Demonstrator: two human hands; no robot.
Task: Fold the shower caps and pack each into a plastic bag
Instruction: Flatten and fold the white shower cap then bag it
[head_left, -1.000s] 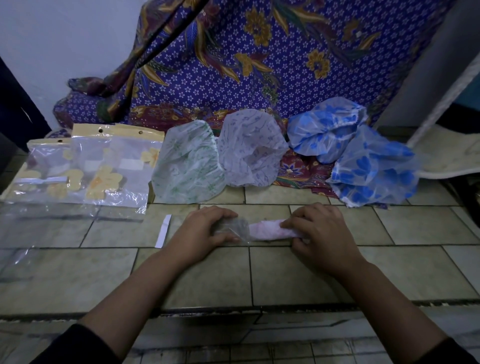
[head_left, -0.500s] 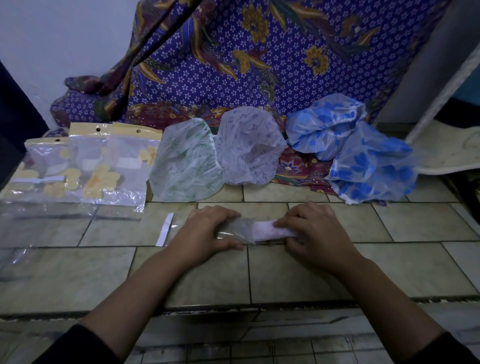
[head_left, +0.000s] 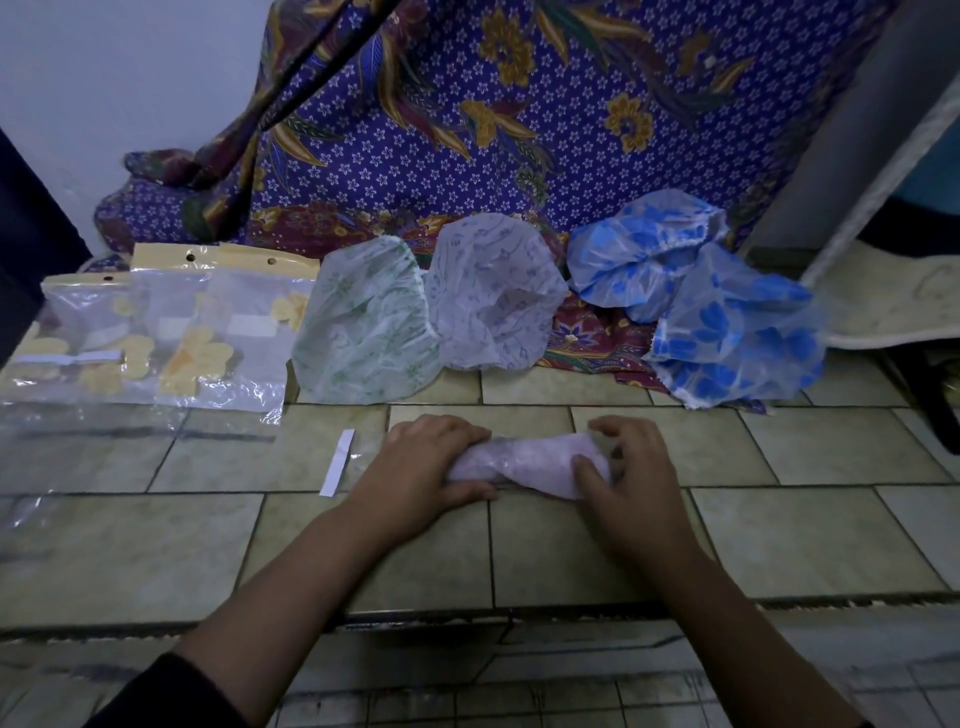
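You hold the folded cap (head_left: 524, 460) on the tiles (head_left: 779, 447).
Your left hand (head_left: 423, 465) curls over one end; right hand (head_left: 631, 475) pinches the other.

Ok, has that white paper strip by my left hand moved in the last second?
No. The white paper strip lies at the same slant, its near end on the same tile joint, just left of the left hand.

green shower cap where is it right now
In the head view the green shower cap lies left of centre, between the plastic bags on its left and the pale lilac cap.
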